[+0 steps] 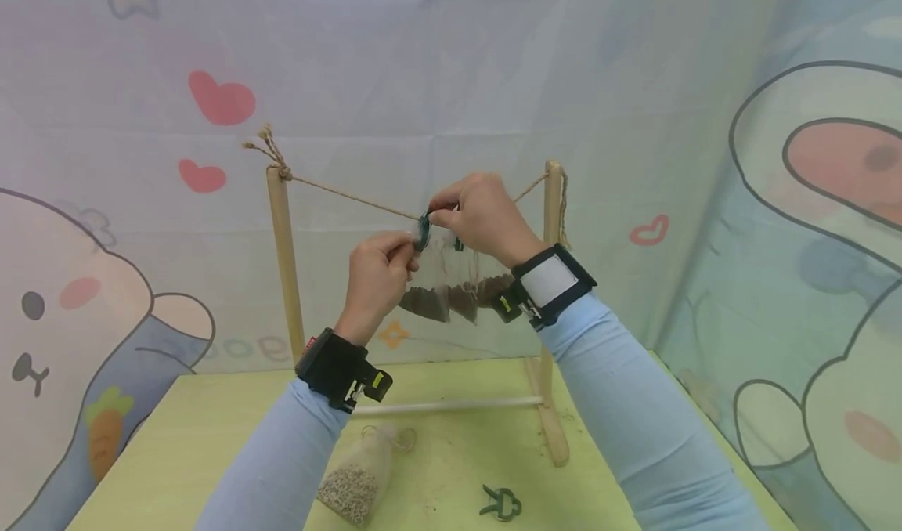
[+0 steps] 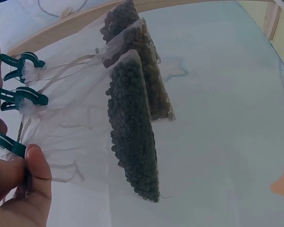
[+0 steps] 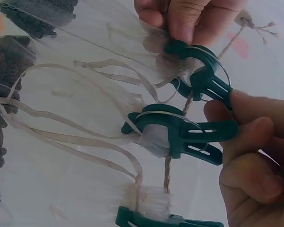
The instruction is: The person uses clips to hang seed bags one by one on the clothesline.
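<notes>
A twine rope [image 1: 345,194] sags between two posts, and sheer drawstring bags with dark pellet-like contents hang from it on green spring clips. My right hand [image 1: 486,214] pinches the handles of the leftmost clip [image 3: 203,71], which sits at the rope. My left hand [image 1: 380,276] pinches the gathered top of the nearest bag [image 2: 132,127] right beside that clip's jaws. Close by, a second clip [image 3: 180,130] and a third clip [image 3: 165,220] grip the necks of the other bags on the rope. Pale drawstrings [image 3: 80,111] trail down from the bag tops.
The rope's wooden stand has a left post [image 1: 284,265], a right post [image 1: 553,225] and a white crossbar [image 1: 451,404] low down. On the yellow-green table [image 1: 211,429] lie a sheer bag of pale grains [image 1: 352,488] and a loose green clip [image 1: 502,503].
</notes>
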Tool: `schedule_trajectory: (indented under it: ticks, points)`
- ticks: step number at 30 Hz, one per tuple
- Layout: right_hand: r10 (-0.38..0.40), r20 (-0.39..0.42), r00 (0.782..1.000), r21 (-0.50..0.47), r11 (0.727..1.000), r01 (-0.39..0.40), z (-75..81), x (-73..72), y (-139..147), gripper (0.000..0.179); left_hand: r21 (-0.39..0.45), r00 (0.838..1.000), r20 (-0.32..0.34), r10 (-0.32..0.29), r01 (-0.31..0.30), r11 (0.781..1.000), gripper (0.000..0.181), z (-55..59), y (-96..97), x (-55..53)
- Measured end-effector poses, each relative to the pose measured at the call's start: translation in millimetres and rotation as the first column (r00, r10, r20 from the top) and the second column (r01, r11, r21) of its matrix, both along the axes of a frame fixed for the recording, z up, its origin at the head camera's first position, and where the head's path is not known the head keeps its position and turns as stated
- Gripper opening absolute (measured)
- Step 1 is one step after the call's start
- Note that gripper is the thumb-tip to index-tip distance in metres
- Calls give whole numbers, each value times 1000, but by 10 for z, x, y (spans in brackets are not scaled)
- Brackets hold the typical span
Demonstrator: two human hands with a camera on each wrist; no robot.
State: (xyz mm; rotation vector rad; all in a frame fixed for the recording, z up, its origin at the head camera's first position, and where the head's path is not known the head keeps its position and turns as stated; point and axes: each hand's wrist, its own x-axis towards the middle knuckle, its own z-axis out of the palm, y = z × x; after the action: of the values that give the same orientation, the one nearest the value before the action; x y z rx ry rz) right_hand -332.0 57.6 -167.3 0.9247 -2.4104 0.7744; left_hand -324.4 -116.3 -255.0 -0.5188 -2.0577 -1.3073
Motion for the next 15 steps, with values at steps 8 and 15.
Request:
schedule_trajectory:
  ticks: [8, 15]
  points:
    - [12, 46, 999, 110, 994, -17, 42, 43, -14, 18, 163, 1000, 23, -20, 16, 987, 13, -26, -5, -14]
    - [-1, 49, 999, 168, 986, -8, 58, 66, -21, 31, 63, 999, 48, 5, -8, 998, 21, -46, -74, 13]
